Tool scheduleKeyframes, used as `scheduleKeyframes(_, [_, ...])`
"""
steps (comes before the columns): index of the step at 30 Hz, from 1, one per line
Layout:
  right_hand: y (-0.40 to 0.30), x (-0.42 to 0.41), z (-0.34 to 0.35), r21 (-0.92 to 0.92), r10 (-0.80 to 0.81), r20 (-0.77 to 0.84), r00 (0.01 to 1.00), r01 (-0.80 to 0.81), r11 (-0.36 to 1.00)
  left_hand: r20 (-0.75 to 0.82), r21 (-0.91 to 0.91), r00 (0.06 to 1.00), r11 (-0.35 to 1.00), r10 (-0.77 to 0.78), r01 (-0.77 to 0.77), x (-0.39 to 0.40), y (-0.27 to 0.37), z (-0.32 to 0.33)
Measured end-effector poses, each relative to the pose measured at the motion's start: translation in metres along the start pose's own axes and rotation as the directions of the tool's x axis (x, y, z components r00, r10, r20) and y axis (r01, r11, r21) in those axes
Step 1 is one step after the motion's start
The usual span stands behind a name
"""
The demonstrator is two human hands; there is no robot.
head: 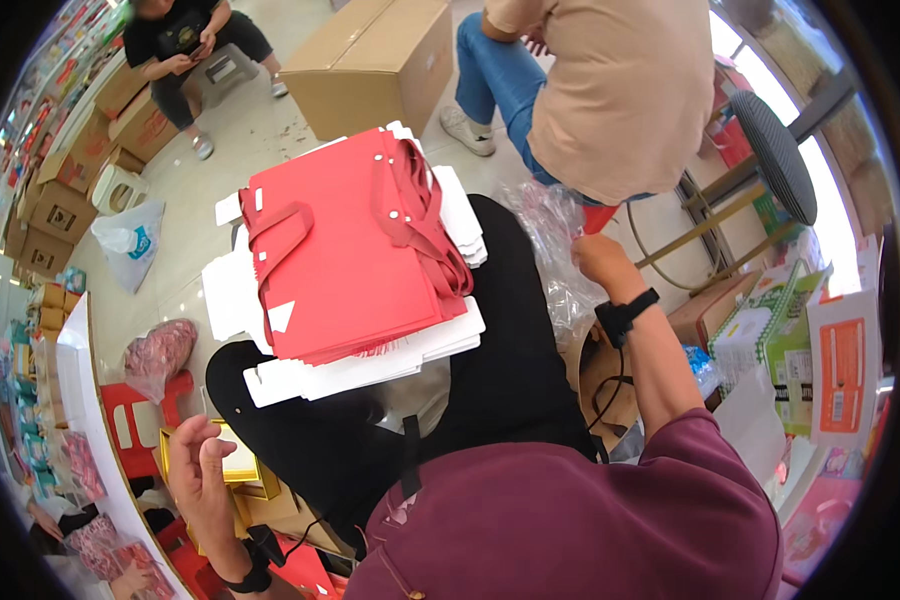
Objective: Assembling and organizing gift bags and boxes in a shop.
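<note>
Across my knees lies a stack of flat red card pieces (337, 240) with red ribbon handles (409, 217) held by white studs. White die-cut card sheets (375, 367) stick out from under the red ones on several sides. My left hand (201, 472) is raised left of my lap, fingers apart and holding nothing, near a gold-edged box (244, 454). My right hand (604, 261) is beside my right knee, at a crumpled clear plastic bag (559, 255). Its fingers are curled and the fingertips hidden, so a grip on the plastic cannot be made out. Neither hand touches the stack.
A large cardboard carton (367, 67) stands ahead. A person in a beige shirt (622, 97) sits front right; another person (187, 60) sits far left. A red plastic stool (139, 427) bearing a filled bag (161, 349) is at left. Boxes (772, 337) crowd the right.
</note>
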State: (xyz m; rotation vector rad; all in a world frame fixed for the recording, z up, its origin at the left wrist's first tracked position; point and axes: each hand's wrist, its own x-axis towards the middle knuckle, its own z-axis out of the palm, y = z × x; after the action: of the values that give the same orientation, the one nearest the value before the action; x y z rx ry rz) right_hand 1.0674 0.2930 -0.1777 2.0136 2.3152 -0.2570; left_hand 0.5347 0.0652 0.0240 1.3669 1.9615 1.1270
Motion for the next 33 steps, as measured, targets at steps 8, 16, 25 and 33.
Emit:
scheduleKeyframes(8, [0.016, 0.072, 0.091, -0.148, 0.015, 0.322, 0.947, 0.035, 0.988, -0.005, 0.069, 0.998, 0.996, -0.057, 0.057, -0.007, 0.000, 0.000])
scheduleKeyframes(16, [0.010, 0.111, 0.126, 0.306, -0.213, 0.301, 0.929, 0.118, 0.945, 0.032, 0.026, 0.993, 0.993, -0.116, 0.115, -0.001, 0.001, 0.008])
scheduleKeyframes(25, [0.001, 0.101, 0.038, 0.343, -0.099, 0.221, 0.970, 0.018, 0.939, 0.118, -0.146, 0.993, 0.989, -0.008, 0.026, 0.029, 0.002, 0.031])
scheduleKeyframes(33, [-0.157, 0.000, -0.149, 0.915, -0.209, 0.138, 0.968, -0.044, 0.401, 0.352, -0.143, 0.933, 0.981, -0.072, 0.130, 0.086, 0.012, 0.081])
